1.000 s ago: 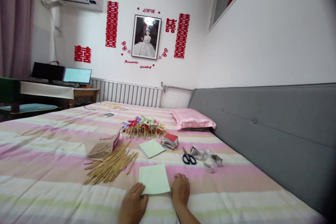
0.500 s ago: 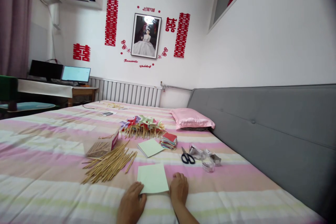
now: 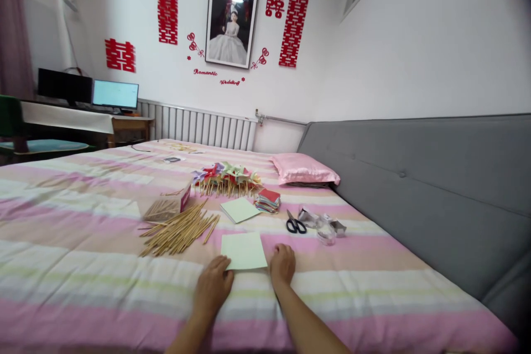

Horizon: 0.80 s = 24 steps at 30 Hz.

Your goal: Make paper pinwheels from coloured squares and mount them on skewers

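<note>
Two hands flat on the bedsheet (image 3: 83, 243): left hand (image 3: 213, 286) and right hand (image 3: 282, 263) flank the pale green paper square (image 3: 243, 251), fingers spread, gripping nothing. Looks like squaring up before a first fold; next move needs a clean pinch on one edge.

two green paper sheets (image 3: 243, 250), one scissors (image 3: 295, 225), one pillow (image 3: 304, 168)

Both hands (image 3: 246, 276) flat on bed (image 3: 83, 276) – flanking green paper (image 3: 243, 250)

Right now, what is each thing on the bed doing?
Green paper: flat, both hands at its near corners.
Left hand: open, touching the paper.
Right hand: resting at the paper's edge.
Scissors: lying closed.
Wooden sticks: loose pile.
Pinwheels: heaped.
</note>
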Motion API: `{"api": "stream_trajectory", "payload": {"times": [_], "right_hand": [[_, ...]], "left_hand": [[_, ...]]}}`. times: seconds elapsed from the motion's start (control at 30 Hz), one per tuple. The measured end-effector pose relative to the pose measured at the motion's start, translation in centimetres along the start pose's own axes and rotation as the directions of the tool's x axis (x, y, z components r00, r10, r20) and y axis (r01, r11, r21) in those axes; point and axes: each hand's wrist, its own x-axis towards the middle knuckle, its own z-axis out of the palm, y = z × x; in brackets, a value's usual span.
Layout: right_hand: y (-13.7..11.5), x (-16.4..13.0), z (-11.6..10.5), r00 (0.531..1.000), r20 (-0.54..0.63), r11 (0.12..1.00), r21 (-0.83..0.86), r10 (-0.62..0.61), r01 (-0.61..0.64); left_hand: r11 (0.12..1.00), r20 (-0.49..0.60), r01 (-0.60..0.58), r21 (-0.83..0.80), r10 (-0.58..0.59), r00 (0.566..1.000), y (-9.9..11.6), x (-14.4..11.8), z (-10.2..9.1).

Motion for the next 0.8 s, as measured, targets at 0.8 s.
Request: {"api": "stream_trajectory", "payload": {"times": [0.8], "right_hand": [[-2.3, -3.5, -5.1, 0.664, 0.116, 0.670, 0.234, -0.739, 0.704]], "left_hand": [[0.998, 0.063, 0.033, -0.061, -0.029, 0.998, 1.4, -0.5, 0.9]]}}
